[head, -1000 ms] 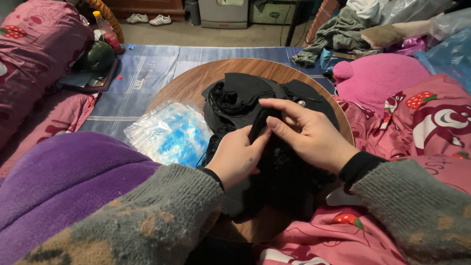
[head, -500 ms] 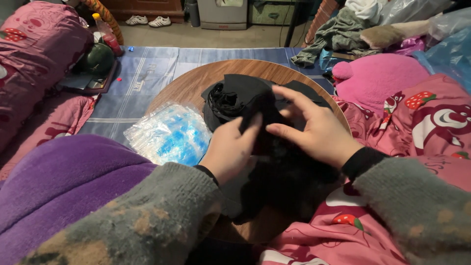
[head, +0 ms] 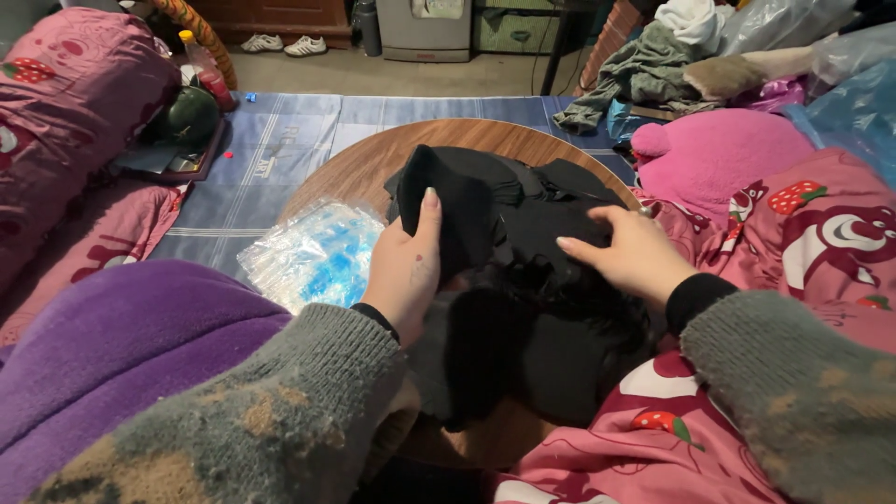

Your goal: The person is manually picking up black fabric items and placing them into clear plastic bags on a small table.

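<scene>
Garment: black cloth (head: 523,280), soft and crumpled, heaped on the round wooden table (head: 364,163), long axis running away from the person.
Left hand (head: 406,266): closed on a raised fold.
Right hand (head: 630,257): fingers spread, flat on the cloth.
Package: clear, crinkly blue-and-white plastic bag (head: 313,257), just left of the cloth.

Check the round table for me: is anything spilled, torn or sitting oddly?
Nothing spilled or visibly damaged. The black garment lies bunched on the wooden table and droops over its near edge. The left hand grips one fold; the right hand presses flat on it. The clear plastic bag overhangs the left rim.
</scene>
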